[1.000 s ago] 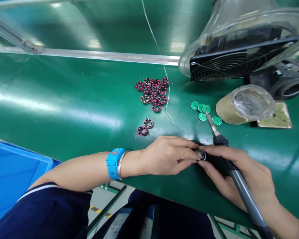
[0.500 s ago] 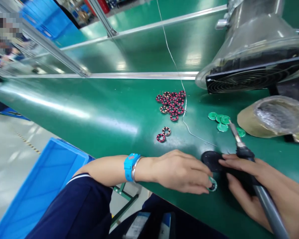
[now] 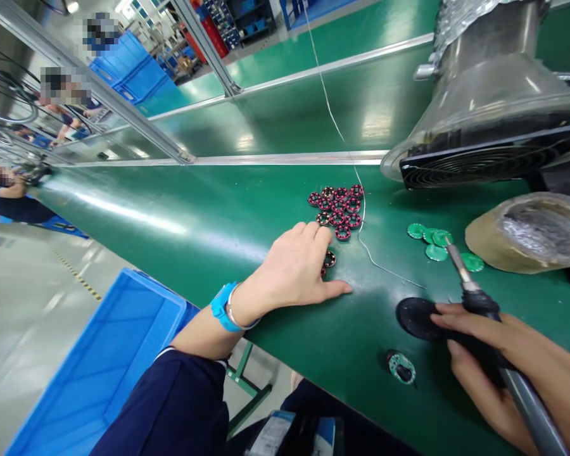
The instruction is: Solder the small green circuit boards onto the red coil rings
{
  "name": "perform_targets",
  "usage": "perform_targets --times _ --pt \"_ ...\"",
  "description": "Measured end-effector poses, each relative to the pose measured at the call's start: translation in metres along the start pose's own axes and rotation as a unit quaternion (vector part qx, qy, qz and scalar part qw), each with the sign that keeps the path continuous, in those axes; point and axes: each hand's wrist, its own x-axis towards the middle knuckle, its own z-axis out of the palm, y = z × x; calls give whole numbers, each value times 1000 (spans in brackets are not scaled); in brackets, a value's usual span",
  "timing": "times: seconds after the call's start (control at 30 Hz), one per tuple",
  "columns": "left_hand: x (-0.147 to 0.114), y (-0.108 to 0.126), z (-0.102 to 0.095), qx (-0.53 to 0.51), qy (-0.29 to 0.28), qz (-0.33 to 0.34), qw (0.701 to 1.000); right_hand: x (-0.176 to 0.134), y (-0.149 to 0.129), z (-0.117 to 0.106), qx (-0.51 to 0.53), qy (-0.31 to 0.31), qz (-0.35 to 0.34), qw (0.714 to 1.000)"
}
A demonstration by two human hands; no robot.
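Observation:
My left hand [image 3: 294,266] reaches over the green tabletop with its thumb spread away from the fingers. Its fingers partly cover a small copper-and-red wound ring [image 3: 330,259], with another mostly hidden beside it; I see nothing held. A cluster of similar rings [image 3: 339,209] lies just beyond. My right hand [image 3: 508,361] is closed around a soldering iron [image 3: 522,386], its tip over several green round circuit boards [image 3: 436,252]. Those fingers also touch a flat black disc-shaped piece [image 3: 415,318]. Nearer me, a small round board with a black part [image 3: 401,368] lies on the table.
A thin solder wire [image 3: 375,261] hangs down and trails across the table. At right stand a fume hood with a fan [image 3: 484,155] and a tape-wrapped round container [image 3: 527,234]. A blue bin [image 3: 137,329] is at left. Other people work far left.
My left hand has let go of the small round board and moved up and left to the two separate rings. My right hand still holds the soldering iron. The view has shifted slightly.

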Motion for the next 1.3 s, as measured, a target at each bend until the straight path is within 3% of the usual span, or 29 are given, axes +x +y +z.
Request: perform_targets --times 0.07,0.13,0.27,0.37,0.43,0.63,0.8,1.07,1.3 --pt "2 -2 6 16 -35 -4 999 -2 0 0 -17 -17 -12 1000" --pt "2 2 13 -4 -24 26 999 -2 -2 1 -23 -9 -2 1000" --pt "4 27 21 -126 55 168 976 7 -12 -1 -13 23 38 999" --pt "9 49 31 -189 48 281 940 14 -17 -3 -12 29 43 999" --pt "15 59 39 -212 37 315 925 16 -18 -3 -12 35 53 998" --pt "26 61 46 -341 9 269 901 16 -16 -2 6 23 83 996" --pt "25 62 40 -334 -21 245 910 16 -16 -3 19 16 92 995" --pt "23 75 60 -373 42 209 903 20 -20 -6 -15 0 78 997" --pt "35 65 47 -345 -24 280 895 18 -18 -7 -3 10 76 997"
